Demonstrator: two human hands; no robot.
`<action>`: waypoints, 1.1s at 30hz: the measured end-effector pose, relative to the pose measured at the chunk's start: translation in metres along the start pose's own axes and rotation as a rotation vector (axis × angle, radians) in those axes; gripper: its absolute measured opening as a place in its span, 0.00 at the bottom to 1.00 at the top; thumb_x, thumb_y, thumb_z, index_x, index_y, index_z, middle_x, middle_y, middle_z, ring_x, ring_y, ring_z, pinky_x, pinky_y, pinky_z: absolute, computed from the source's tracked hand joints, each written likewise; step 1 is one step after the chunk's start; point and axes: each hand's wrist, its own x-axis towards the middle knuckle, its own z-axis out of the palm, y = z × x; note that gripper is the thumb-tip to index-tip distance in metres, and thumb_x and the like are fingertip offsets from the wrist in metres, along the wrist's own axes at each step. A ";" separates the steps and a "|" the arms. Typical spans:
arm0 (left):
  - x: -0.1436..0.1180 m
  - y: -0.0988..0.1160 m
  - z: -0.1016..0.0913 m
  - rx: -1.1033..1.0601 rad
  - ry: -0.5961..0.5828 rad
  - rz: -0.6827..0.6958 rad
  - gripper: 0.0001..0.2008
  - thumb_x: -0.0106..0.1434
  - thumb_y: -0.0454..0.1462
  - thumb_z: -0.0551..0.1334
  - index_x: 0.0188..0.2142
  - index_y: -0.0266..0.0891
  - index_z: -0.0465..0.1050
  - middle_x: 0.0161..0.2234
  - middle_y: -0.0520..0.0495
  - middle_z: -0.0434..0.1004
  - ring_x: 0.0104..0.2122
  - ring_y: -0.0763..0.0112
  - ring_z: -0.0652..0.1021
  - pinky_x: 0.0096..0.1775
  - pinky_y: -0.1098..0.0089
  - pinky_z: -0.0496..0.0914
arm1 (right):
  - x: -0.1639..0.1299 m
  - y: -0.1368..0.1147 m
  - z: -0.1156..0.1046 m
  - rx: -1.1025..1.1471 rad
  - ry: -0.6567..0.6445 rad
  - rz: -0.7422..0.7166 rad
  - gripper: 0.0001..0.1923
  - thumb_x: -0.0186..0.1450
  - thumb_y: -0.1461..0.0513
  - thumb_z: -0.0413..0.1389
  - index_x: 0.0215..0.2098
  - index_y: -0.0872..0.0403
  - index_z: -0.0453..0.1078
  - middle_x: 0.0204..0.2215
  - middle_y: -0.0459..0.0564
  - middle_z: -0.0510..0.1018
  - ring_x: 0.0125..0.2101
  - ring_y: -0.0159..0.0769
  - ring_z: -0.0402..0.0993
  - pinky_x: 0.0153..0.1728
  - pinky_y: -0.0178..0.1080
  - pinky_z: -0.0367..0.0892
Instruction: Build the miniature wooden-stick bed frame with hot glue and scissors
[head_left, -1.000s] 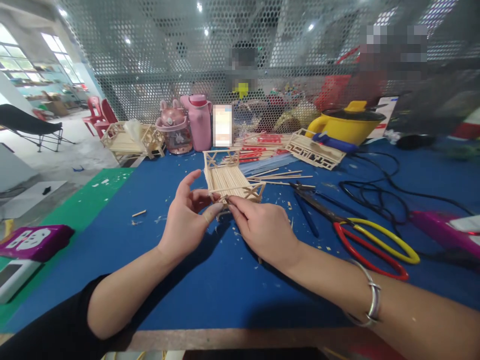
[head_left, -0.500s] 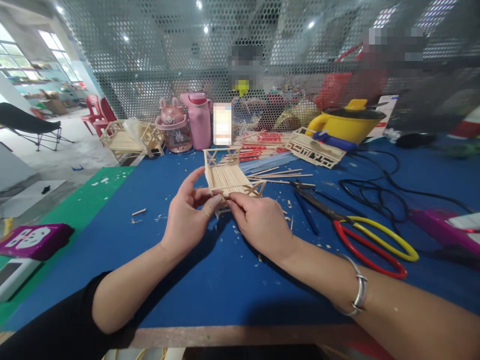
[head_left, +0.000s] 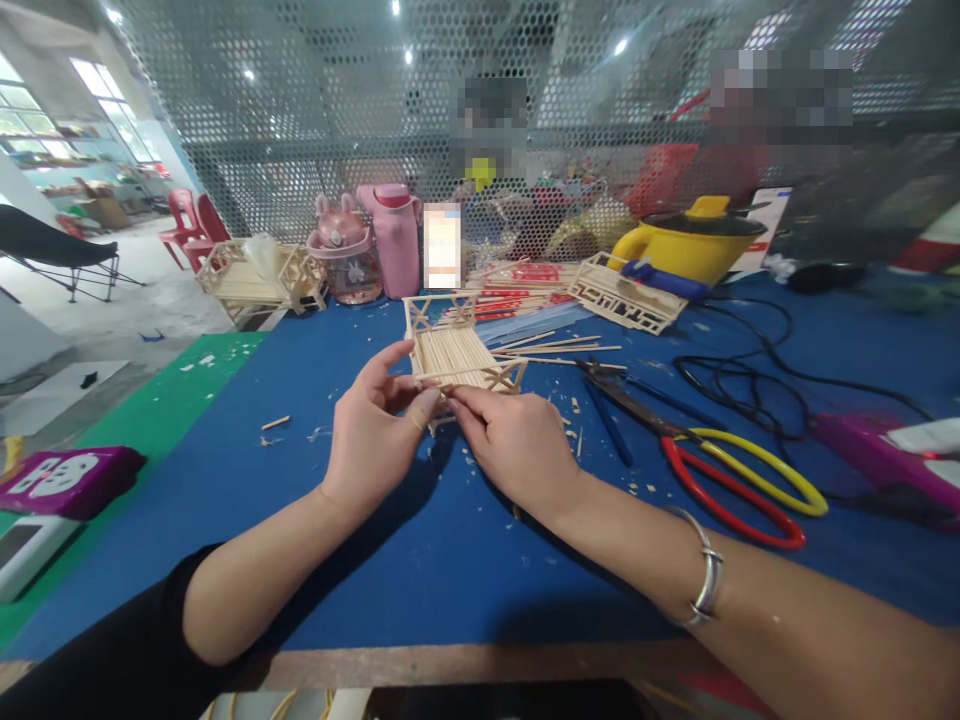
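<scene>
Left hand: I am pinching the near end of the stick model (head_left: 459, 357) with my left hand (head_left: 373, 433), thumb and forefinger closed on its near left corner, the other fingers curled loosely beside it.
Right hand: my right hand (head_left: 519, 448) is meeting the left at the same near edge, fingertips closed on the thin sticks there; I am wearing a silver bangle (head_left: 706, 579) on that wrist.
Stick model: it is sitting just above the blue table (head_left: 420, 560), near the middle, its slatted deck running away from me with crossed railings at both ends; I cannot tell whether its far end is touching the cloth.
Right of the model: loose sticks (head_left: 559, 350) are lying just beside it, and beyond them scissors (head_left: 705, 462) with one red and one yellow handle loop are resting on the cloth, near a tangle of black cable (head_left: 742, 375).
Far edge: a pink jug (head_left: 396, 238) and a pink bottle (head_left: 343, 255) are standing against the mesh screen (head_left: 315, 110), with a yellow pot (head_left: 694, 245) well off to the right and another stick frame (head_left: 626, 292) lying before it.
Left edge: a purple power strip (head_left: 64, 480) is lying on the green mat (head_left: 161, 415).
</scene>
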 end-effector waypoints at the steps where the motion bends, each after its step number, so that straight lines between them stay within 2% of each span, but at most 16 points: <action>1: 0.000 0.001 0.000 0.013 -0.003 -0.003 0.27 0.53 0.33 0.66 0.52 0.36 0.64 0.30 0.51 0.79 0.32 0.73 0.80 0.39 0.72 0.74 | -0.001 0.000 0.000 -0.013 0.005 -0.004 0.13 0.67 0.58 0.48 0.42 0.45 0.75 0.30 0.48 0.83 0.29 0.38 0.78 0.26 0.36 0.57; 4: 0.000 0.002 -0.001 0.062 -0.009 -0.003 0.26 0.53 0.33 0.66 0.52 0.37 0.65 0.31 0.50 0.79 0.33 0.73 0.80 0.39 0.72 0.74 | -0.004 0.002 0.001 -0.073 0.042 -0.029 0.13 0.68 0.58 0.48 0.40 0.47 0.75 0.27 0.47 0.82 0.25 0.37 0.78 0.23 0.36 0.54; 8: 0.001 0.003 -0.003 0.129 -0.015 0.008 0.26 0.54 0.34 0.66 0.52 0.37 0.66 0.31 0.50 0.79 0.33 0.73 0.79 0.39 0.72 0.73 | -0.010 0.006 0.000 -0.132 0.159 -0.127 0.13 0.66 0.61 0.49 0.44 0.50 0.74 0.23 0.46 0.81 0.21 0.36 0.76 0.21 0.37 0.50; 11: 0.002 0.004 -0.003 0.139 -0.024 0.004 0.26 0.53 0.34 0.66 0.53 0.37 0.65 0.29 0.51 0.78 0.31 0.73 0.78 0.38 0.73 0.73 | -0.012 0.010 -0.003 -0.090 0.270 -0.201 0.12 0.65 0.63 0.51 0.44 0.52 0.74 0.24 0.44 0.81 0.21 0.33 0.76 0.21 0.37 0.51; 14: 0.002 0.004 -0.003 0.120 -0.036 -0.009 0.26 0.53 0.33 0.66 0.53 0.38 0.64 0.29 0.52 0.78 0.31 0.74 0.78 0.37 0.74 0.73 | -0.013 0.012 -0.007 -0.014 0.333 -0.206 0.09 0.64 0.62 0.53 0.39 0.53 0.74 0.23 0.43 0.80 0.20 0.31 0.75 0.21 0.35 0.53; 18: 0.000 0.003 -0.003 0.072 -0.048 -0.012 0.28 0.53 0.33 0.66 0.54 0.39 0.62 0.31 0.51 0.78 0.33 0.74 0.79 0.40 0.72 0.73 | -0.012 0.015 -0.009 0.071 0.306 -0.161 0.08 0.64 0.59 0.55 0.31 0.54 0.72 0.21 0.43 0.78 0.21 0.30 0.74 0.22 0.33 0.54; 25: -0.003 0.002 -0.004 0.060 -0.072 0.000 0.29 0.53 0.31 0.66 0.54 0.39 0.61 0.34 0.49 0.79 0.36 0.71 0.79 0.43 0.68 0.73 | -0.010 0.016 -0.006 0.149 0.218 -0.098 0.15 0.60 0.53 0.59 0.23 0.54 0.69 0.17 0.42 0.75 0.18 0.29 0.69 0.22 0.31 0.54; 28: -0.003 0.001 -0.004 0.073 -0.076 0.006 0.29 0.53 0.31 0.65 0.54 0.39 0.60 0.36 0.48 0.79 0.37 0.71 0.79 0.44 0.67 0.73 | -0.010 0.014 -0.007 0.131 0.164 -0.129 0.19 0.62 0.50 0.56 0.21 0.54 0.68 0.15 0.42 0.74 0.17 0.29 0.69 0.21 0.32 0.53; 31: -0.002 0.000 -0.004 0.073 -0.075 0.012 0.29 0.54 0.33 0.65 0.54 0.39 0.60 0.36 0.48 0.79 0.37 0.71 0.79 0.44 0.68 0.73 | -0.010 0.013 -0.007 0.098 0.131 -0.195 0.19 0.67 0.53 0.50 0.24 0.54 0.71 0.18 0.44 0.77 0.19 0.30 0.72 0.22 0.33 0.54; 33: -0.001 0.000 -0.005 0.071 -0.070 0.015 0.28 0.55 0.34 0.65 0.54 0.39 0.60 0.35 0.48 0.78 0.37 0.71 0.79 0.43 0.68 0.73 | -0.010 0.014 -0.007 0.092 0.162 -0.213 0.15 0.68 0.57 0.49 0.31 0.53 0.74 0.24 0.45 0.81 0.24 0.31 0.75 0.24 0.33 0.56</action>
